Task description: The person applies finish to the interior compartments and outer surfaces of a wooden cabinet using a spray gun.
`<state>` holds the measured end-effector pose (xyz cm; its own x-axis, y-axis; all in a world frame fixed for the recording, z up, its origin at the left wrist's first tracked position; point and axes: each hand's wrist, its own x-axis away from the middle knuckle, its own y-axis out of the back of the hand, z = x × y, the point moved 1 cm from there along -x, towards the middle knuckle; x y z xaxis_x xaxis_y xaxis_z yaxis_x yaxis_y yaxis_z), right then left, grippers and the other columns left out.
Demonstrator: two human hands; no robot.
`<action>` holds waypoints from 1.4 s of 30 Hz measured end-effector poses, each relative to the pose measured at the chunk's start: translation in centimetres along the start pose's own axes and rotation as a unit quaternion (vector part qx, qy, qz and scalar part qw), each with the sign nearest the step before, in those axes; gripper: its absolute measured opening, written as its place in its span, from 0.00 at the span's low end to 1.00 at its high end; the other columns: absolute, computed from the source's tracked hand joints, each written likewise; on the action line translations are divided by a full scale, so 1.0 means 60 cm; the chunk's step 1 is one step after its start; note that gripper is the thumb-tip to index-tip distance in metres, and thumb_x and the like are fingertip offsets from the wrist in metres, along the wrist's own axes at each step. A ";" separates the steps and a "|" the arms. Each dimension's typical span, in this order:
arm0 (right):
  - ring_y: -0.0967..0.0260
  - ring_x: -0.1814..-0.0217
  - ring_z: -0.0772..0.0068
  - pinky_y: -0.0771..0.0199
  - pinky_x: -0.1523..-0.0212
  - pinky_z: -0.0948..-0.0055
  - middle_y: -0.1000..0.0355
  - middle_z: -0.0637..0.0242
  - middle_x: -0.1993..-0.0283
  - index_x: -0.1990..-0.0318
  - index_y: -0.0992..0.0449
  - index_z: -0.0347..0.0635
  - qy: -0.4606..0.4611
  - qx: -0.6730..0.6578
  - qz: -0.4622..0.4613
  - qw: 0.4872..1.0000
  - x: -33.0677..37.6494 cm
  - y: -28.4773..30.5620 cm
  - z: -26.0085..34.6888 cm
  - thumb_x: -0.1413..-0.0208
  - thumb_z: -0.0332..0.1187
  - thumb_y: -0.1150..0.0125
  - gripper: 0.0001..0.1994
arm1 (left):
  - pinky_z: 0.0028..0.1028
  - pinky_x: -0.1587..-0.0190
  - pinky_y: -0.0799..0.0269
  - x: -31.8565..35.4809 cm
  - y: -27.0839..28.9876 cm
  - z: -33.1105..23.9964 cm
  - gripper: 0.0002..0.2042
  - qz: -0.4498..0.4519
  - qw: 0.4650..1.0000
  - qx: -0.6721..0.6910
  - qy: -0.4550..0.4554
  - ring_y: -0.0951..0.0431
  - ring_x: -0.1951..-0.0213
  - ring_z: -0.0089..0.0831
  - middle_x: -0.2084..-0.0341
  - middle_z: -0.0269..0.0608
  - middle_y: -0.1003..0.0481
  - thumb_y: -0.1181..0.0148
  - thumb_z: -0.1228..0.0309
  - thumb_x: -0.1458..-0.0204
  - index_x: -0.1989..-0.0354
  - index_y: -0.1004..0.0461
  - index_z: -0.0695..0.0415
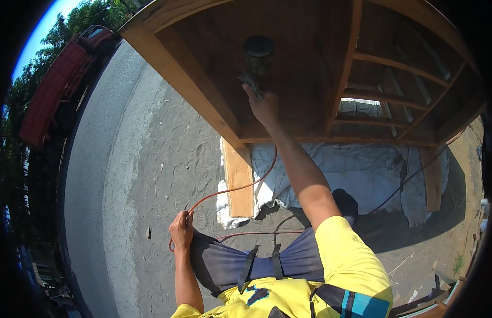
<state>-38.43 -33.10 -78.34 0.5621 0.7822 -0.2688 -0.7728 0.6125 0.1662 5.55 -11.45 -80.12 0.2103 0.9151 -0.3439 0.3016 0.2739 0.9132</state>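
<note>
My right hand (264,108) reaches into the large left compartment of a brown wooden cabinet (174,61). It is closed around the handle of a spray gun (258,50) with a dark round cup; the trigger is hard to make out in the shade. A thin red air hose (225,192) hangs below the right hand and curves across to my left hand (181,230). The fingers of the left hand are wrapped round this hose, in front of my left knee. More of the hose runs behind my legs.
Open drawer frames (399,95) fill the cabinet's right side. Wooden boards (238,183) and a white sheet (336,169) lie beneath it on sandy ground. A paved road (100,185) runs along the left, with a red truck (58,87) beyond. Wood scraps lie at lower right.
</note>
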 end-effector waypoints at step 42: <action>0.40 0.85 0.83 0.40 0.83 0.76 0.28 0.73 0.77 0.62 0.21 0.43 -0.066 -0.368 0.064 0.925 -0.140 0.026 0.216 0.32 0.64 0.45 0.29 | 0.41 0.71 0.26 0.029 0.012 -0.015 0.07 -0.018 1.000 -0.008 0.007 0.17 0.72 0.49 0.72 0.46 0.19 0.33 0.66 0.38 0.63 0.21 0.57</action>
<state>-40.55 -37.22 -63.52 0.4454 0.8798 -0.1662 -0.7997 0.3074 -0.5157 5.27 -9.37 -79.87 0.1861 0.9084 -0.3743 0.2944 0.3119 0.9034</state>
